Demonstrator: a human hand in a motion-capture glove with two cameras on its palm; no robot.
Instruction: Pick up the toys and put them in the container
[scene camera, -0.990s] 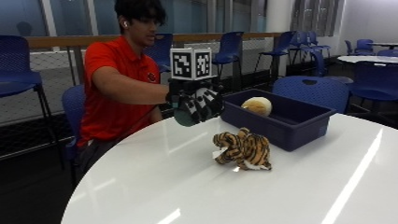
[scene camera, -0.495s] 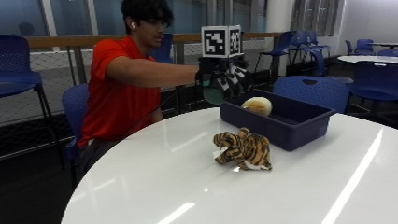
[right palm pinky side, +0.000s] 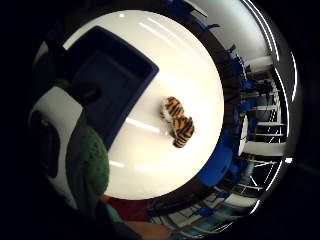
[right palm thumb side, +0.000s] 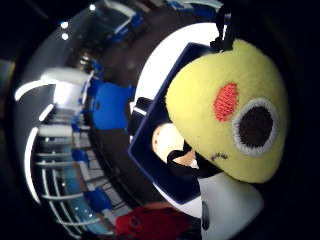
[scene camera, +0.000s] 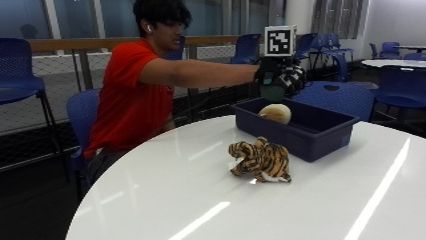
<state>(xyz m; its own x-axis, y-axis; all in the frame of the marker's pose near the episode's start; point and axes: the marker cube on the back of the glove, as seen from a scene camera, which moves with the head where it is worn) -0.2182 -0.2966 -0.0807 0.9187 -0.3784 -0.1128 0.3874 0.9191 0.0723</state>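
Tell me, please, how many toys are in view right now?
3. A green and yellow toy is held in the gloved right hand above the bin; a round cream toy lies in the bin; the tiger lies on the table.

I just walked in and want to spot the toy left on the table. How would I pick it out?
Find the round white table, then the dark blue bin on it. Just in front of the bin, on the bare tabletop, lies a plush tiger: the only orange-and-black striped thing, unlike the pale round toy inside the bin.
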